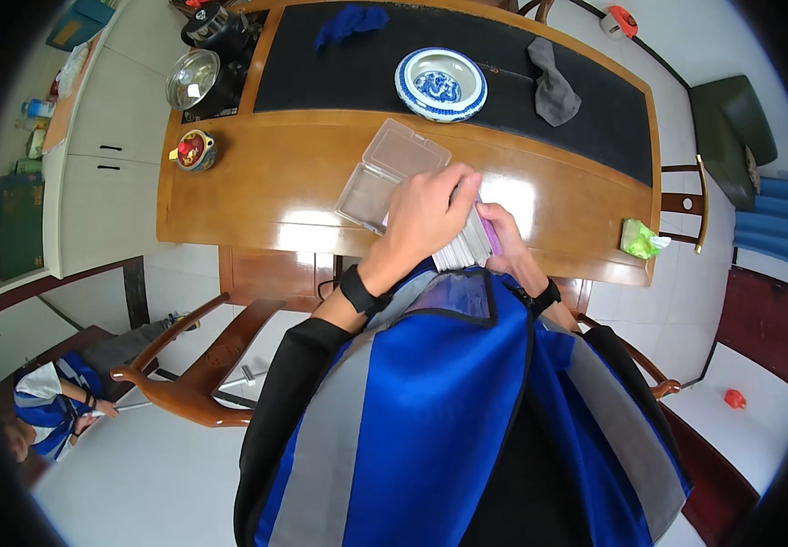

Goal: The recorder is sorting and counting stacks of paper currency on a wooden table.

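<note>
A thick stack of cards (463,250), white at the edges with a purple side, is held upright close to my chest at the table's near edge. My left hand (423,211) is closed over its top and left side, fingers bent. My right hand (509,242) grips the stack from the right, thumb along the purple side. The faces of the cards are hidden. Just beyond my left hand lies an open clear plastic case (406,150), its lid folded back on the wooden table (266,182); my hand covers part of it.
On the dark table runner (312,73) stand a blue-and-white bowl (440,85), a grey cloth (554,87) and a blue cloth (351,25). A colourful pot (195,150), glass-lidded pot (195,82) and green tissue pack (642,239) are also there. Another person (57,401) is at lower left.
</note>
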The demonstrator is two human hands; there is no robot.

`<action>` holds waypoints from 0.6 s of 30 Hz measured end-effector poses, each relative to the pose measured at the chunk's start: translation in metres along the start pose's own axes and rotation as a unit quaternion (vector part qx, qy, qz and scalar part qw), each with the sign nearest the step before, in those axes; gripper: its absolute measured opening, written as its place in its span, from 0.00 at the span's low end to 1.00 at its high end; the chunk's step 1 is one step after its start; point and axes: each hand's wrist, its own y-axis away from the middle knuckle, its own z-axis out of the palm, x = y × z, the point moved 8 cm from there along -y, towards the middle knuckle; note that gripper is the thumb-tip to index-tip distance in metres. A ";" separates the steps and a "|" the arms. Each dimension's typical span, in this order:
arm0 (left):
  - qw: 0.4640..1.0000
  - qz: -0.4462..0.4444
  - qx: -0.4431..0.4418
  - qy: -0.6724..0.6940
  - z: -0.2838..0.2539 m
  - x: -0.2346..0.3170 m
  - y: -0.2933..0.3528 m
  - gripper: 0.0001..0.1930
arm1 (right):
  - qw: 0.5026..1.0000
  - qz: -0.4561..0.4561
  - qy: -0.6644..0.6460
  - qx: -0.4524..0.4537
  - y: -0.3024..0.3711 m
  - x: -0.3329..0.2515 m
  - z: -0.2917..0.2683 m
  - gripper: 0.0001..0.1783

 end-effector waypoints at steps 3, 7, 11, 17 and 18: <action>0.998 -0.026 -0.022 0.044 0.003 -0.009 -0.001 0.11 | 0.999 0.001 -0.027 -0.020 0.000 0.003 0.010 0.24; 0.999 -0.017 0.008 -0.030 0.011 -0.006 0.002 0.11 | 0.997 0.025 -0.074 0.017 -0.008 0.010 -0.011 0.20; 0.998 0.006 0.007 -0.062 0.008 0.003 -0.003 0.16 | 0.996 -0.003 -0.070 0.048 0.000 -0.006 0.003 0.20; 0.967 0.175 -0.014 -0.182 -0.001 0.053 0.009 0.35 | 0.990 -0.112 -0.087 0.011 -0.007 -0.025 0.012 0.19; 0.965 0.167 -0.048 -0.195 0.004 0.051 0.011 0.39 | 0.990 -0.114 -0.085 0.008 -0.006 -0.026 0.011 0.19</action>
